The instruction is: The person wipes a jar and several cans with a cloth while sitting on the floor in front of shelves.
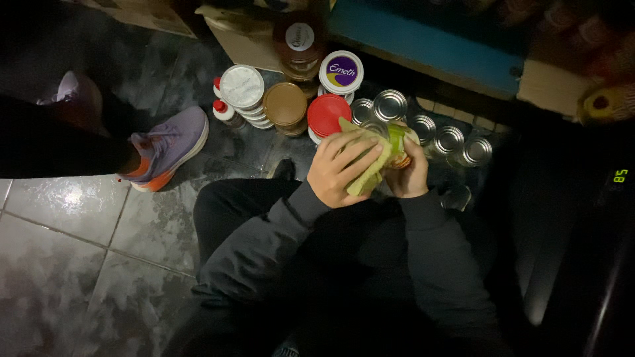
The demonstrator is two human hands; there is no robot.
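My left hand [340,168] presses a yellow-green cloth [368,173] against a tin can [397,140] with a green label. From the other side my right hand [408,175] grips that can. Both hands are held over my lap, above my dark trousers. Most of the can is hidden by the cloth and my fingers.
Several silver tin cans [450,139] stand on the floor just beyond my hands. Left of them are jars with a red lid [328,111], a brown lid [285,103] and white lids [241,86]. A purple and orange shoe [165,147] rests on the grey tiles. A blue shelf edge [423,45] lies behind.
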